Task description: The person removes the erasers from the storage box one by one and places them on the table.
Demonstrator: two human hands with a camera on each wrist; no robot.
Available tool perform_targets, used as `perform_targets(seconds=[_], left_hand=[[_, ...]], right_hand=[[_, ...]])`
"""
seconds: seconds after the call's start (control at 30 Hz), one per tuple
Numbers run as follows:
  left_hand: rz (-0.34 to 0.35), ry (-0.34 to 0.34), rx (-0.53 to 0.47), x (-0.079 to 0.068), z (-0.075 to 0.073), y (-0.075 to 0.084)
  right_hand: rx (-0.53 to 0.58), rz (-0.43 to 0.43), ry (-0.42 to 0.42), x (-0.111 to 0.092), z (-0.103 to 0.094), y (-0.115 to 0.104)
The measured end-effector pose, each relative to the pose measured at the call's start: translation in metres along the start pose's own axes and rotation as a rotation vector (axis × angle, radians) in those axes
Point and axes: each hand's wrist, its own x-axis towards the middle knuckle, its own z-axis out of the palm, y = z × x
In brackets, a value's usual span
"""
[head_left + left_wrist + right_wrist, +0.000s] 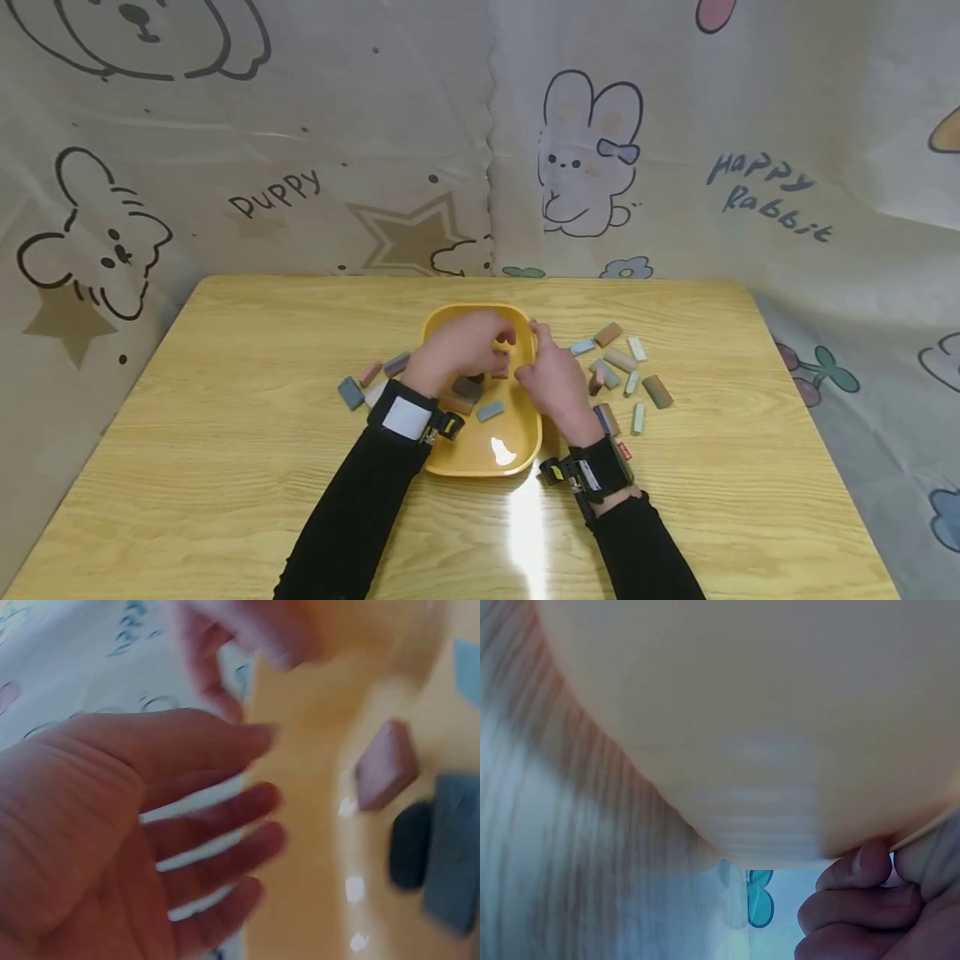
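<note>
A yellow plastic tray point(480, 458) stands on the table, holding several small blocks. My left hand point(468, 346) is over the tray's far part, its fingers relaxed and holding nothing; in the left wrist view the left hand point(150, 802) has its fingers apart. Close to it inside the tray lie a pink block point(386, 769), a black piece point(410, 846) and a dark grey block point(454, 851). A brown block point(456, 403) and a light blue block point(491, 411) lie nearer the front. My right hand point(558, 383) grips the tray's right rim, with fingers point(859, 900) curled against its outer side.
Several coloured blocks point(619, 360) are scattered on the table right of the tray. Left of it lie a blue-grey block point(350, 393), a pink block point(370, 373) and others partly hidden by my left arm. A patterned cloth point(420, 133) hangs behind the wooden table point(247, 400).
</note>
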Motion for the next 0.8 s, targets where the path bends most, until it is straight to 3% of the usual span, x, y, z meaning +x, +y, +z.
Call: perform_targets(seconds=[0.1,0.17,0.33,0.47,0.63,0.8], left_hand=[[0.006,-0.079,0.035,0.007,0.014,0.004],[0.011,-0.096,0.079,0.009,0.021,0.007],[0.009,-0.079,0.168,0.009,0.029,0.011],[0.012,-0.052,0.167,0.008,0.029,0.007],[0.006,0.030,0.104,-0.008,0.014,0.002],[-0.051,0.185,0.052,-0.051,-0.021,-0.009]], right_hand=[[-0.007,-0.005,0.005,0.000,0.001,-0.001],[-0.011,-0.003,0.004,0.001,0.001,-0.001],[-0.014,0.005,-0.006,0.001,0.000,-0.001],[-0.011,0.004,-0.009,0.001,-0.001,-0.002],[-0.009,0.001,-0.005,0.000,0.001,-0.002],[-0.004,0.002,0.009,0.000,0.001,0.000]])
